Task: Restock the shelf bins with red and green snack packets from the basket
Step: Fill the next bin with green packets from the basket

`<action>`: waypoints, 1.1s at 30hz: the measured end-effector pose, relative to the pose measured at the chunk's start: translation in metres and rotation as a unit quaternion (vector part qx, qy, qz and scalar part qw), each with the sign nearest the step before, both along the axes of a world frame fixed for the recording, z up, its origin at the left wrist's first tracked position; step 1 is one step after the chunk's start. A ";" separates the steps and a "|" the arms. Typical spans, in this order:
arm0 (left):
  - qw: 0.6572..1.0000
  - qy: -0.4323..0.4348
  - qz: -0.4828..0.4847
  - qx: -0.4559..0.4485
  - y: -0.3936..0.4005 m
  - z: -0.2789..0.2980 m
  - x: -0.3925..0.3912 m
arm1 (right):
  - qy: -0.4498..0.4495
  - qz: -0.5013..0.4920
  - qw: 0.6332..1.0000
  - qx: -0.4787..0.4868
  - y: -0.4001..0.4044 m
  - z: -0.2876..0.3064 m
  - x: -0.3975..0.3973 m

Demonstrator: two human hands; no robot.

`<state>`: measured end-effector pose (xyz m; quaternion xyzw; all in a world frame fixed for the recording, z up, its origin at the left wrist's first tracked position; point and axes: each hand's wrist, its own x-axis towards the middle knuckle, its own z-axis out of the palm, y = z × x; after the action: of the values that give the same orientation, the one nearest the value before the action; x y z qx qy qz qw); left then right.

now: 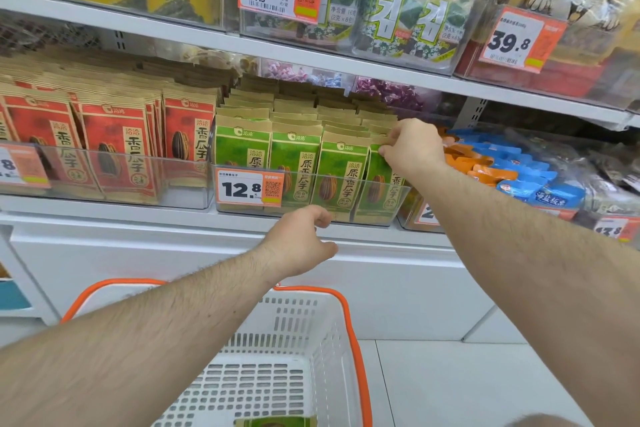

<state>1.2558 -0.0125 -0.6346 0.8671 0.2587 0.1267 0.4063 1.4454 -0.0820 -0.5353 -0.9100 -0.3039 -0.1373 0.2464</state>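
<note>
Green packet (379, 180) top hidden by right hand (412, 146), basket (311, 340) contents cropped

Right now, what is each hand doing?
Left hand: loosely curled, holding nothing, by the clear bin's front.
Right hand: pinching the rightmost green packet.

Right hand (412, 146) pinches a green packet (379, 180) in the clear bin (311, 198); left hand (299, 241) hovers below
</note>
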 end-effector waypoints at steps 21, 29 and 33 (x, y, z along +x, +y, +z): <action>0.995 0.046 0.049 -0.076 0.019 -0.067 -0.091 | 0.001 0.330 0.942 -0.056 -0.002 -0.194 -0.134; 0.978 0.112 0.088 -0.150 0.034 -0.133 -0.134 | 0.233 0.251 0.821 -0.457 -0.007 -0.351 -0.164; 0.971 0.122 0.090 -0.185 0.044 -0.152 -0.132 | 0.267 0.198 0.779 -0.531 -0.019 -0.401 -0.177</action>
<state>1.1238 0.0313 -0.7867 0.7589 0.4020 0.0063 0.5122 1.2683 -0.1014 -0.9365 -0.8164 -0.4244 0.3465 -0.1827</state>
